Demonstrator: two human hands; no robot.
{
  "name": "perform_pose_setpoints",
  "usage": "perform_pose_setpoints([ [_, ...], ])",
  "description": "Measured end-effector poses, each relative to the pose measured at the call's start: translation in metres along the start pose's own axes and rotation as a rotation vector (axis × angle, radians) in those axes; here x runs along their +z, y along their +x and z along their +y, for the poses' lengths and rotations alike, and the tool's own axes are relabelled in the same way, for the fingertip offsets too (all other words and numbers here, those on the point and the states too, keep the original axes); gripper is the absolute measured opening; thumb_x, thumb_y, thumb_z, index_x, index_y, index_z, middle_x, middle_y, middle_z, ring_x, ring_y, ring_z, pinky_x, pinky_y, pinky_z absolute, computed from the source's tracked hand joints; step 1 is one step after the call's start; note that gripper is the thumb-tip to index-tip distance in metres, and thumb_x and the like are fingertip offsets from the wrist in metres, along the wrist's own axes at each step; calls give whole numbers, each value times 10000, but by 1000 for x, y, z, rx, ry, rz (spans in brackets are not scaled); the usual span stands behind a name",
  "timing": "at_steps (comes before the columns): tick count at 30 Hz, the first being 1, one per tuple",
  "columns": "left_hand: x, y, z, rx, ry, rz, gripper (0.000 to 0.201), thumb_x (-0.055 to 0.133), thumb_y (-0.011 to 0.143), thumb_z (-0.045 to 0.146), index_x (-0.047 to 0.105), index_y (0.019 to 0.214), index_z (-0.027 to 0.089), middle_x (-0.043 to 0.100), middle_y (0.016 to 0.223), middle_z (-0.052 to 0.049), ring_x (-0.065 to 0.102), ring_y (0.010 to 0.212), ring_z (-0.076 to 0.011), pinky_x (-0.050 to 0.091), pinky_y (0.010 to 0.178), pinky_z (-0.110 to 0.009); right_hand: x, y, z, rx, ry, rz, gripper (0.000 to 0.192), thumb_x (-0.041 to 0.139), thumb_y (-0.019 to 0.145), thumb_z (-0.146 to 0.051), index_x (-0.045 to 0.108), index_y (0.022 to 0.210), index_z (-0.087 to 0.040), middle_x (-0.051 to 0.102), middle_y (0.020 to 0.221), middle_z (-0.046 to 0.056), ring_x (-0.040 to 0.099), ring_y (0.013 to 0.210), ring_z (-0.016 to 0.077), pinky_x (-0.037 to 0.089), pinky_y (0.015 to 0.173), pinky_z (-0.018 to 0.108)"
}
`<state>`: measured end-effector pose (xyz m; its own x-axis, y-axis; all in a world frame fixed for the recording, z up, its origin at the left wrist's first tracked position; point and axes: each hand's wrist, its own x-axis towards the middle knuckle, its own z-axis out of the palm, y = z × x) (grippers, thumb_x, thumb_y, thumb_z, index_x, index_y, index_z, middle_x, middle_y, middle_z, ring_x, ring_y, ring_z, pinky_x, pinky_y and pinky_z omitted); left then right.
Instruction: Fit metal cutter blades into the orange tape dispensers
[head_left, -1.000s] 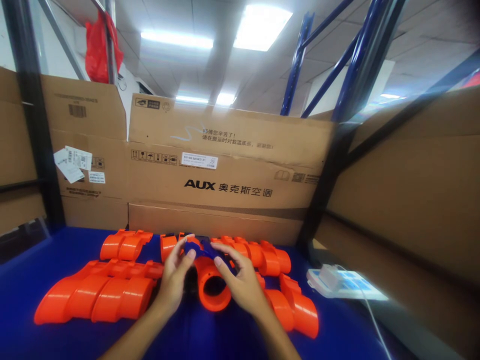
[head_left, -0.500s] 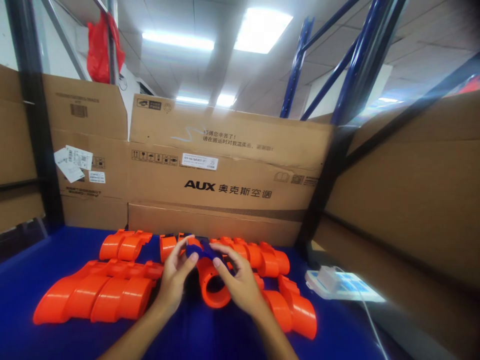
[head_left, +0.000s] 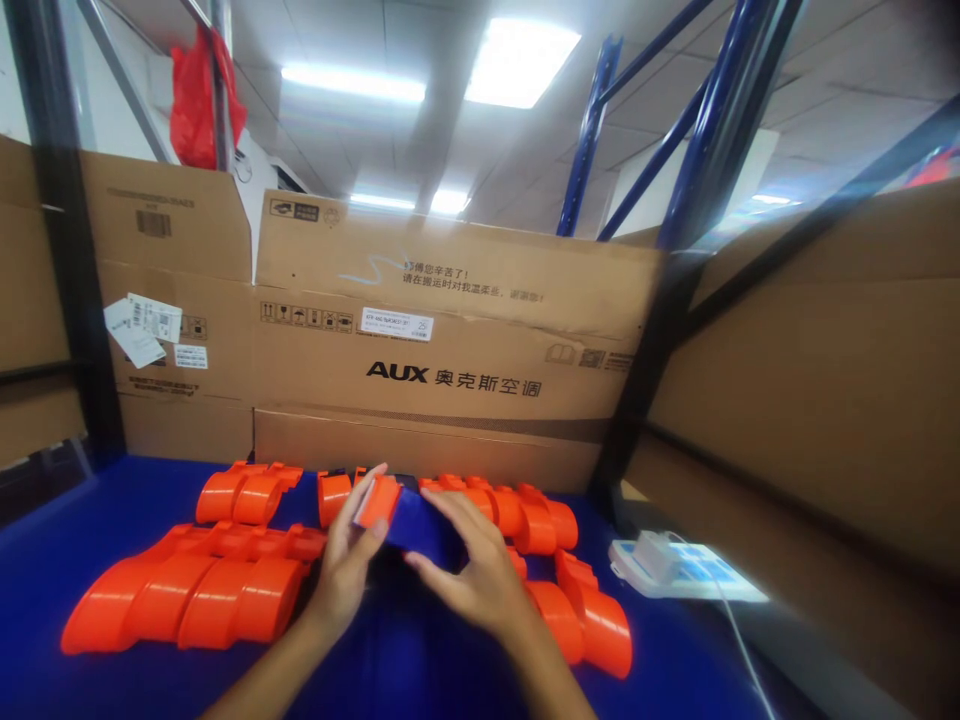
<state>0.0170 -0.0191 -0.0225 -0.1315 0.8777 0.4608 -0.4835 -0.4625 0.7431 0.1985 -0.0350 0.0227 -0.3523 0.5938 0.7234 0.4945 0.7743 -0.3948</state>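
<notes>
Lower centre of frame: left hand (head_left: pixel 346 568) and right hand (head_left: pixel 471 575) both grip orange-and-blue part (head_left: pixel 405 520), fingers wrapped around it; long axis left-right, above blue worktop (head_left: pixel 420 670).

Glossy bright-orange moulded plastic shells (head_left: pixel 187 600) on a deep blue table cover (head_left: pixel 90 520); plain brown cardboard carton (head_left: pixel 450 400) printed with black lettering; red plastic bag (head_left: pixel 196 95) overhead.

Left hand (head_left: pixel 346 565) and right hand (head_left: pixel 472 575) close together, fingers curled in grip, forearms converging
</notes>
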Motion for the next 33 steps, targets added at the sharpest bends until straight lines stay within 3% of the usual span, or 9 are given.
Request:
perform_pose_setpoints([
  [8,7,2,6,58,142,29,446,756,760,347,565,1154,262,660,1287,-102,576,1232,-306,369,1085,-468,0,-1,4,-173,-186,16,571,711,842,-313,522,1381,-313,596,1300,110,569,1200,310,474,1004,514],
  [33,3,6,0,-3,152,123,410,762,730,349,530,1057,264,718,1113,-48,644,1078,-262,421,1000,-402,1,-2,2,-217,-235,9,605,714,842,-309,494,1405,-315,588,1315,109,567,1189,304,455,1000,512],
])
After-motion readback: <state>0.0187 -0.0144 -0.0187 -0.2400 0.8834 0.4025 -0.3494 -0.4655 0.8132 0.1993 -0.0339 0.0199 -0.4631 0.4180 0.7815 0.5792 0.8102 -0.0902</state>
